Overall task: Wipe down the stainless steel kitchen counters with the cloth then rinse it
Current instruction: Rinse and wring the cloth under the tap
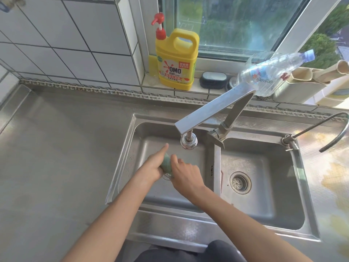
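While both hands (pixel 151 167) (pixel 186 174) squeeze the cloth (pixel 167 164), the yellow jug (pixel 176 59) reads OMO

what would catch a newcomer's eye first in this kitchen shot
The yellow detergent jug with its red pump stands out on the window sill, at the back above the counter. Below it, the left hand and right hand squeeze a green cloth over the left sink basin, under the long steel tap. A clear plastic bottle lies tilted on the sill at right.
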`<state>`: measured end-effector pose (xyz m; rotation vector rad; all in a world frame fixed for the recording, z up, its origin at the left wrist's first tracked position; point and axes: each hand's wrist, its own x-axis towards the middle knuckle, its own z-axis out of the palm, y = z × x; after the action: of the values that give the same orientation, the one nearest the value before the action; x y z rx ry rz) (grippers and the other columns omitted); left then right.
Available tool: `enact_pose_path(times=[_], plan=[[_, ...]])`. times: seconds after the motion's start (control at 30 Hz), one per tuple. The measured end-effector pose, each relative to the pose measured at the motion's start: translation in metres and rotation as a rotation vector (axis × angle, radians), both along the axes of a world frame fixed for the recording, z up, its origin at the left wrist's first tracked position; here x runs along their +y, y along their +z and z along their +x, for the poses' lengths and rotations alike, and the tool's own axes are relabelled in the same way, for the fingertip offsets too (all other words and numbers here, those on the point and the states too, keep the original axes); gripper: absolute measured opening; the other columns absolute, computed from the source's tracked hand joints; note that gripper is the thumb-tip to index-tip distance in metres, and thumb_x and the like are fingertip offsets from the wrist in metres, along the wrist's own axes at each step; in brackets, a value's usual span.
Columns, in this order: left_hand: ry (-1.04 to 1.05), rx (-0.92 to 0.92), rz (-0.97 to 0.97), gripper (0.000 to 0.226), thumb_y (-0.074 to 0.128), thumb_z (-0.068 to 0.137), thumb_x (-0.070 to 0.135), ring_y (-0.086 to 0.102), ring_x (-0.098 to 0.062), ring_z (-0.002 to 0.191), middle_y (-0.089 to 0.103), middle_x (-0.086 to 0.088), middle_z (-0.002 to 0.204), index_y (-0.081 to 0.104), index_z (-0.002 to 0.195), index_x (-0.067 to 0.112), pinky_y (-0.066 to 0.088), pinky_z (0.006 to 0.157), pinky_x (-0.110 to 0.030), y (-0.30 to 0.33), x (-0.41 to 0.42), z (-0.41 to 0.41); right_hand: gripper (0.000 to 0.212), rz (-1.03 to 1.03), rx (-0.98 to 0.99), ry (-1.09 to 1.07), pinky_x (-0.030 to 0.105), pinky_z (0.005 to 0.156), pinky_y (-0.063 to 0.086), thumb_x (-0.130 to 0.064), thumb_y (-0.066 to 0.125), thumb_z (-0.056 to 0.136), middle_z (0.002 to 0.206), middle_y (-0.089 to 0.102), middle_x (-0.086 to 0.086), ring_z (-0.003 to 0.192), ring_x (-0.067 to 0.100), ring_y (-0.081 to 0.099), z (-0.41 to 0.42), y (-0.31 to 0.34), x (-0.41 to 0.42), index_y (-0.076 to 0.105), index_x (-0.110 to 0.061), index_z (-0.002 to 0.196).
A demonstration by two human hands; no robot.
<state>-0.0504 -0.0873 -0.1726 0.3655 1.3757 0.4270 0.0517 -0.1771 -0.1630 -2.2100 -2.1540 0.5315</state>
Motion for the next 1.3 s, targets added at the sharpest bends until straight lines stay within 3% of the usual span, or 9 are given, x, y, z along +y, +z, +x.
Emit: enact_pose_path(times=[0.07,0.2,0.33,0.5,0.57,0.73,0.87,1.17,1.3], plan=[[-0.046,-0.202,-0.051,0.037,0.069,0.096,0.050,0.065,-0.017,0.069,0.066,-0.001,0.076,0.058,0.088,0.015,0.053,0.071,-0.033,0.016,-0.004,-0.009,0.040,-0.069,0.137,-0.095,0.035,0.058,0.034,-0.039,0.065,0.091,0.097,0.068,0.008,0.081,0.038,0.068,0.004,0.011,-0.004,0.043,-0.014,0.113],[-0.052,-0.404,-0.003,0.046,0.072,0.088,0.053,0.074,-0.024,0.099,0.076,-0.010,0.106,0.067,0.106,0.011,0.061,0.082,-0.038,0.032,-0.011,-0.044,0.027,-0.535,1.254,-0.495,0.028,0.046,0.023,-0.038,0.071,0.090,0.072,0.054,0.005,0.043,0.019,0.043,0.018,0.042,-0.005,0.056,-0.016,0.094],[-0.017,-0.637,0.122,0.051,0.091,0.071,0.055,0.075,-0.019,0.108,0.075,-0.001,0.110,0.072,0.101,0.018,0.056,0.095,-0.042,0.046,-0.017,-0.050,0.034,-0.892,2.052,-0.434,0.028,0.044,0.013,-0.046,0.051,0.101,0.067,0.048,-0.001,0.039,0.011,0.029,0.003,0.066,-0.018,0.060,-0.013,0.104],[-0.088,-1.320,0.270,0.074,0.090,0.079,0.041,0.063,-0.032,0.130,0.066,-0.013,0.132,0.060,0.138,0.006,0.044,0.116,-0.060,0.074,-0.018,-0.036,0.041,-0.987,2.520,-0.220,0.022,0.036,0.018,-0.051,0.044,0.101,0.057,0.043,-0.006,0.035,0.011,0.026,-0.038,0.086,-0.026,0.053,-0.011,0.108],[-0.157,-1.430,0.348,0.073,0.084,0.088,0.034,0.067,-0.027,0.116,0.067,-0.010,0.114,0.052,0.146,0.003,0.040,0.120,-0.055,0.084,-0.017,-0.037,0.038,-0.946,2.586,-0.176,0.023,0.037,0.016,-0.049,0.047,0.098,0.056,0.035,-0.006,0.035,0.010,0.026,-0.045,0.092,-0.026,0.053,-0.012,0.106],[-0.146,-1.264,0.335,0.054,0.070,0.097,0.044,0.052,-0.008,0.063,0.044,0.007,0.067,0.059,0.137,0.008,0.058,0.092,-0.036,0.085,-0.013,-0.050,0.018,-0.880,2.474,-0.105,0.020,0.041,0.019,-0.034,0.054,0.098,0.058,0.030,-0.008,0.043,0.008,0.025,-0.049,0.091,-0.027,0.052,-0.017,0.104],[0.035,-0.624,0.256,0.057,0.073,0.078,0.067,0.038,-0.001,0.039,0.033,0.013,0.048,0.068,0.109,0.020,0.049,0.049,-0.021,0.068,-0.003,-0.050,0.020,-0.870,1.930,-0.351,0.021,0.038,0.011,-0.027,0.054,0.097,0.056,0.024,-0.006,0.045,0.009,0.012,-0.039,0.068,-0.008,0.043,-0.024,0.081],[-0.029,0.112,0.322,0.022,0.043,0.112,0.020,0.027,-0.006,0.032,0.032,0.010,0.042,0.061,0.112,0.007,0.032,0.036,-0.019,-0.013,0.011,-0.013,0.024,-0.639,0.621,-0.072,0.022,0.040,0.032,-0.022,0.045,0.095,0.059,0.043,0.007,0.042,0.021,0.041,-0.019,0.021,0.035,0.039,-0.016,0.072],[-0.074,0.364,0.282,0.030,0.038,0.107,0.006,0.034,-0.010,0.029,0.044,0.003,0.041,0.067,0.115,0.006,0.027,0.037,-0.018,-0.036,0.016,-0.001,0.022,-0.517,0.318,0.071,0.034,0.070,0.044,-0.018,0.042,0.100,0.105,0.068,0.018,0.091,0.036,0.064,-0.028,0.002,0.039,0.060,-0.007,0.098]])
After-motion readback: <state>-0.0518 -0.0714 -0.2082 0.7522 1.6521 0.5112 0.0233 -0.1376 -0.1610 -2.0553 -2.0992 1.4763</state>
